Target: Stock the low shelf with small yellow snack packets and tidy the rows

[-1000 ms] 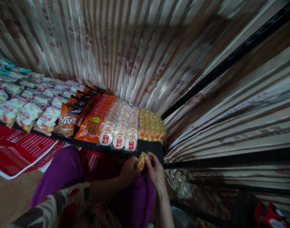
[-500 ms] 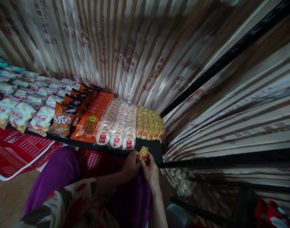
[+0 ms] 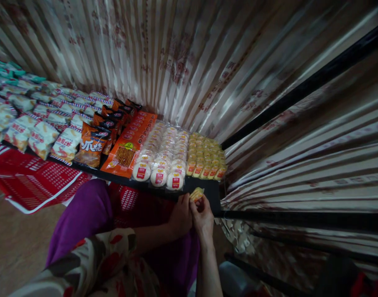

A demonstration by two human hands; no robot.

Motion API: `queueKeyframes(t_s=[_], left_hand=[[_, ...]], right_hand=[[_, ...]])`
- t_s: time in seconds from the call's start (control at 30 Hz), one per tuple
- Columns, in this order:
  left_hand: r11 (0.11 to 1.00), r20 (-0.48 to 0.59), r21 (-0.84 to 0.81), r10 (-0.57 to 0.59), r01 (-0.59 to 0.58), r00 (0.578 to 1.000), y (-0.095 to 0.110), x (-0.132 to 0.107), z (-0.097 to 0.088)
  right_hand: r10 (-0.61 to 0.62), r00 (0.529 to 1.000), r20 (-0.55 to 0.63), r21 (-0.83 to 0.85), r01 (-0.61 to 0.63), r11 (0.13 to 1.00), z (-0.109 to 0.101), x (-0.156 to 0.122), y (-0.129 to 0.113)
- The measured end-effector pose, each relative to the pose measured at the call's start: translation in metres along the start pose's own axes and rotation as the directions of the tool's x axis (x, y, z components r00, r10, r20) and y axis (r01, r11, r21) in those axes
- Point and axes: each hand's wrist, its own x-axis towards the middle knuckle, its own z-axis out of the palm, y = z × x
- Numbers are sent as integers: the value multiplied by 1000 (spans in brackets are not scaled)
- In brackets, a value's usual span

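A small yellow snack packet (image 3: 196, 194) is pinched between both my hands just below the front edge of a black shelf (image 3: 212, 192). My left hand (image 3: 180, 215) grips its left side with curled fingers. My right hand (image 3: 203, 216) holds its right side, fingers closed on it. Right above, on the shelf, lie rows of matching small yellow packets (image 3: 205, 156) and rows of round white cakes in clear wrap with red labels (image 3: 164, 159).
Further left on the shelf lie orange flat packs (image 3: 130, 140), dark orange snack bags (image 3: 92, 144) and white-and-red bags (image 3: 40, 136). A red plastic basket (image 3: 34, 181) sits below left, another under my arms (image 3: 127, 200). Striped shiny curtain (image 3: 207, 62) hangs behind and to the right.
Both hands have lifted the yellow packet slightly toward the shelf edge, and the packet has turned flatter. The view shifted a little, so the shelf sits higher and to the right.
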Motion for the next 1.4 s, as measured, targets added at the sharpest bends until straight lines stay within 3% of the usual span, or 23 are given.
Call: queueKeyframes(t_s=[0.13, 0.3, 0.67, 0.9, 1.17, 1.4], left_hand=[[994, 26, -25, 110, -109, 994, -9, -17, 5], [996, 39, 28, 83, -84, 996, -8, -21, 5], [984, -53, -135, 111, -118, 992, -1, 9, 2], [971, -83, -214, 91, -107, 992, 6, 26, -8], [981, -126, -140, 115, -132, 985, -8, 44, 5], [980, -125, -136, 131, -147, 984, -16, 50, 12]], right_hand=[[-14, 1000, -17, -32, 14, 999, 2, 1, 1], [-17, 998, -57, -32, 15, 999, 7, 5, 0], [-99, 981, -165, -79, 86, 993, 22, 30, 6], [-221, 957, -188, -210, 181, 961, 31, 53, 0], [-275, 954, -116, -272, 236, 933, 39, 66, -6], [-342, 932, -117, -284, 298, 911, 46, 78, 4]])
